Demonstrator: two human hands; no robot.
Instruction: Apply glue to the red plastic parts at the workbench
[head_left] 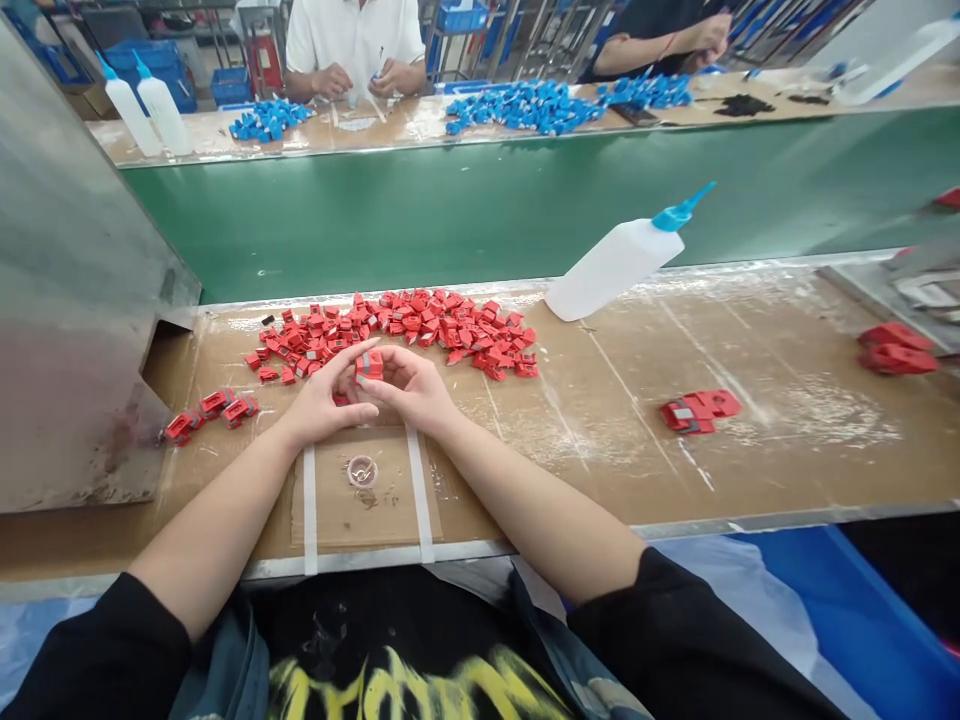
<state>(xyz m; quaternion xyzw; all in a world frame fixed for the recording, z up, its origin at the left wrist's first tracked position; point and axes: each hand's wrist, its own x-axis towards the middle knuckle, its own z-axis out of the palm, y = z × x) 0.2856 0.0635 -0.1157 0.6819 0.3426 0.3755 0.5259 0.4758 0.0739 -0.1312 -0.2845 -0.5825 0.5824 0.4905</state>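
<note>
Just beyond a small round cup [362, 472], both hands meet around a red plastic part [369, 364] with a grey band. My right hand [416, 388] pinches it, thumb in front and fingers behind. My left hand [330, 395] curls round its left side, fingertips at the part's top and the thumb held apart below. A bit of red also shows inside the left hand's curl; I cannot tell whether it is a second piece. Behind the hands spreads a heap of red plastic parts [420, 320]. Several joined red parts [217, 408] lie left of my left hand.
A white squeeze bottle [615, 265] with a blue nozzle leans behind right. More red parts [697, 410] lie to the right. A metal housing [75, 300] bounds the left. Beyond a green divider [450, 215], two people work near blue parts [525, 107].
</note>
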